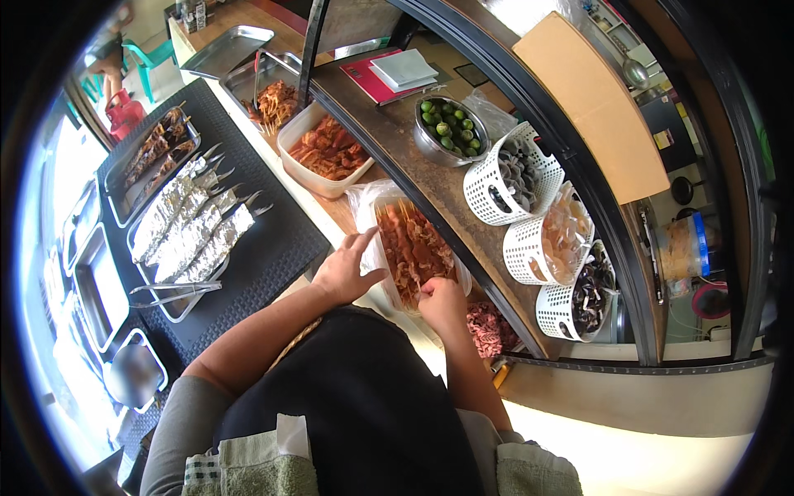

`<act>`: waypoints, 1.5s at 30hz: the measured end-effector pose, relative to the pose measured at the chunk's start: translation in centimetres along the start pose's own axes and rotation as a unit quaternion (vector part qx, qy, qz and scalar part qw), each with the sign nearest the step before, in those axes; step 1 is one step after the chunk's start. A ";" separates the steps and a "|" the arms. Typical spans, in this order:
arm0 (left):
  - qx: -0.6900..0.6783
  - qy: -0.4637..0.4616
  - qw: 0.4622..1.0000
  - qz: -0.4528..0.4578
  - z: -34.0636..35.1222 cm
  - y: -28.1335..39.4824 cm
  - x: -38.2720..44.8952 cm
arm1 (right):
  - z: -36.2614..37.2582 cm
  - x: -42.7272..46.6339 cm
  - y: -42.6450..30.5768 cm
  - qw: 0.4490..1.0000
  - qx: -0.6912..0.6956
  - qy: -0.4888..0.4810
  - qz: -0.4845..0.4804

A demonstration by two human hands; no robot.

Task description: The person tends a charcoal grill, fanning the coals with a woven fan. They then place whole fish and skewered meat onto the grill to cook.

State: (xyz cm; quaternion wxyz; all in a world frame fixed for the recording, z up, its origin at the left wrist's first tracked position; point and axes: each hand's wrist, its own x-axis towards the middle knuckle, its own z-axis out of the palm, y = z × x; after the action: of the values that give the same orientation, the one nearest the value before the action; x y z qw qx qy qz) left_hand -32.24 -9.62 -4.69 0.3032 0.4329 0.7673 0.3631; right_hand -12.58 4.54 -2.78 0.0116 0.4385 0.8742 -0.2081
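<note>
A plastic tub (460, 286) holds skewered meat (412, 239) in reddish marinade, with a clear plastic bag about its far left corner. Over the tub's near end, my right hand (441, 304) has its fingers closed on the end of a bamboo skewer whose meat lies among the rest. My left hand (348, 268) is at the tub's left edge, fingers apart, holding nothing. Beyond stand a second tub (329, 186) of marinated meat and a metal tray (239, 77) with skewered meat and tongs.
At left, a black woven-textured surface (248, 161) bears foil-wrapped fish (192, 223), grilled food (158, 146) on a tray and metal tongs (177, 286). A black-framed shelf (397, 149) at right holds a bowl of green citrus (451, 127) and white perforated baskets (496, 192). A person (108, 53) is far back left.
</note>
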 end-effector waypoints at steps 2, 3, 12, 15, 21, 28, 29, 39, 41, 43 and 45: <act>-0.020 -0.025 0.998 -0.061 0.1 0.2 0.4 | 0.2 -1.1 0.1 1.000 0.011 0.008 0.000; -0.029 -0.040 0.994 -0.092 0.2 0.3 0.6 | 0.2 -1.7 0.1 1.000 0.017 0.010 0.007; 0.035 -0.109 0.986 -0.118 2.4 1.3 2.7 | -2.8 -4.5 3.2 0.996 0.010 0.081 0.026; -0.029 -0.060 0.988 -0.136 1.3 -0.6 3.5 | -3.4 -5.1 3.7 0.995 0.032 0.090 0.009; -0.187 0.107 0.968 -0.128 0.2 -2.9 3.0 | -3.6 -5.0 3.3 0.993 0.061 0.094 -0.028; -0.122 0.041 0.980 -0.151 -0.8 -2.9 0.9 | -2.8 -3.9 2.4 0.989 0.123 0.076 -0.019; -0.114 0.031 0.983 -0.138 -0.8 -2.7 0.8 | -2.6 -3.7 2.2 0.987 0.139 0.074 -0.018; -0.056 -0.188 0.975 -0.108 0.1 0.4 0.3 | 0.9 1.6 -2.6 0.987 -0.063 -0.125 0.073; -0.055 -0.204 0.971 -0.114 -0.1 0.7 0.5 | 1.4 1.8 -3.5 0.980 -0.104 -0.148 0.085; -0.062 -0.212 0.968 -0.119 -0.3 0.8 0.5 | 1.7 2.0 -3.6 0.980 -0.092 -0.155 0.089; -0.079 -0.218 0.965 -0.125 -0.4 0.8 0.4 | 1.9 2.3 -3.0 0.982 -0.055 -0.162 0.078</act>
State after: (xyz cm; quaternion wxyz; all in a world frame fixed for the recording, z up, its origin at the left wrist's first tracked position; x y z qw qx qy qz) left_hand -32.43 -9.10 -3.90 0.5391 0.3771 0.6996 0.2789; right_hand -16.62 3.95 -3.88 0.1933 0.4645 0.8340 -0.2267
